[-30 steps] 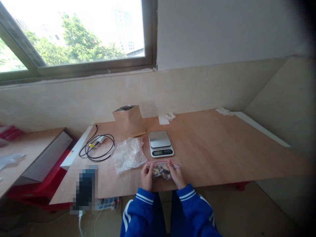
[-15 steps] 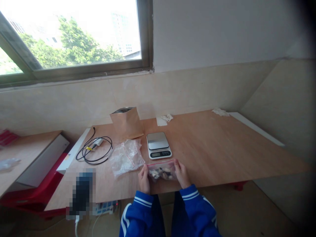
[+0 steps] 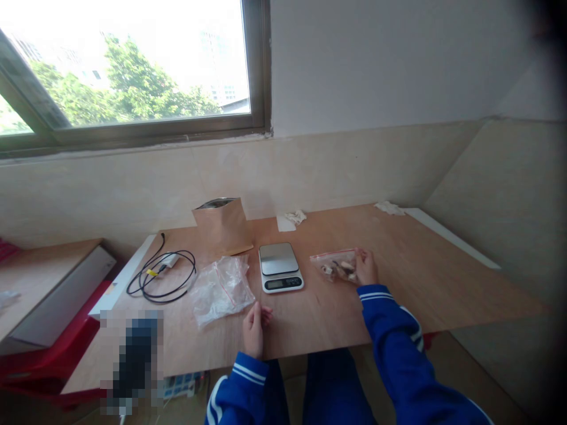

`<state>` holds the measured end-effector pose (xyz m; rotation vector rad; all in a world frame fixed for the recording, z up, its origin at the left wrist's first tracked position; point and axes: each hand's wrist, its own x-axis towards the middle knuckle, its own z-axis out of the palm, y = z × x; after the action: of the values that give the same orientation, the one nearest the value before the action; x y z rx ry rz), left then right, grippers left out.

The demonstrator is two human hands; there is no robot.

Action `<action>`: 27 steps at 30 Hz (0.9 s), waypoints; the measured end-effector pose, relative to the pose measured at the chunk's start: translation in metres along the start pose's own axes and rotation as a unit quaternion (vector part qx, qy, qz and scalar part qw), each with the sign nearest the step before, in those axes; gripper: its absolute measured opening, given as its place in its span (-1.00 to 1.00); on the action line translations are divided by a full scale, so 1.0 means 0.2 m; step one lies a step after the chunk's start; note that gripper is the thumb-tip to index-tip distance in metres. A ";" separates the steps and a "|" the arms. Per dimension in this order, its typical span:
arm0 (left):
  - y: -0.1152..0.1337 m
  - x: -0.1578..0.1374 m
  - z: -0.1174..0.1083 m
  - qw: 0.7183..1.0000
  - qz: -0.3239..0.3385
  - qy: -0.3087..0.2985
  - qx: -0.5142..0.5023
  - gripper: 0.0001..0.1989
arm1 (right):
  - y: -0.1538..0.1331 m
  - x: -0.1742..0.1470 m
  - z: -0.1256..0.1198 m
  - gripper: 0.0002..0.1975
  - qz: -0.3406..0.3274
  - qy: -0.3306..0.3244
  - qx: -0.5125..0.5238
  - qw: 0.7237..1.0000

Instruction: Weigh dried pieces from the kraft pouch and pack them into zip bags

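Observation:
My right hand pinches the right edge of a clear zip bag with a red seal line. Pale and dark lumpy pieces sit inside the bag, which is at the table to the right of a digital kitchen scale. Loosely curled, with thumb and fingers apart, my left hand holds nothing near the table's front edge. Just beyond it lie crumpled clear zip bags, left of the scale.
A brown paper pouch stands with its top open near the wall. A coiled black cable lies at the left, and a blurred-out dark object is at the front left corner. Crumpled white tissue rests at the back.
My right hand has carried the filled zip bag from in front of the scale to its right. My left hand has let go of the bag and stays near the front edge.

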<state>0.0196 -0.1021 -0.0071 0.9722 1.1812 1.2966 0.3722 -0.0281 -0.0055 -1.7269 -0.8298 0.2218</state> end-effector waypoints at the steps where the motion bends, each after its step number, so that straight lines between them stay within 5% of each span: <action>1: 0.01 -0.01 0.00 1.000 0.001 -0.002 0.004 -0.44 | 0.00 0.00 0.01 -0.40 -0.012 0.012 -0.007 1.000; 8: 0.00 -0.04 0.00 0.998 0.017 -0.020 0.051 -0.44 | 0.00 -0.15 0.07 -0.51 -0.181 0.150 -0.125 0.964; 12: 0.01 -0.06 -0.04 0.991 0.053 -0.038 0.113 -0.47 | 0.04 -0.12 0.09 -0.47 -0.119 0.102 -0.176 0.972; 16: 0.10 -0.02 -0.14 0.974 0.140 0.018 0.177 -0.56 | 0.07 -0.04 0.09 -0.42 -0.020 0.008 -0.235 0.972; 20: 0.20 0.13 -0.29 0.946 0.198 0.139 0.214 -0.65 | 0.04 -0.04 0.08 -0.40 -0.044 0.078 -0.219 0.972; 23: 0.24 0.31 -0.41 0.910 0.245 0.197 0.270 -0.50 | -0.02 -0.14 0.09 -0.42 -0.119 0.147 -0.212 0.959; 27: 0.25 0.56 -0.52 0.865 0.275 0.236 0.346 -0.21 | -0.08 -0.36 0.15 -0.56 -0.225 0.087 -0.205 0.949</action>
<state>-0.1008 0.0027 0.0141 1.6623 1.9194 1.6502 0.2963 -0.0477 -0.0193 -1.8445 -1.1674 -0.4343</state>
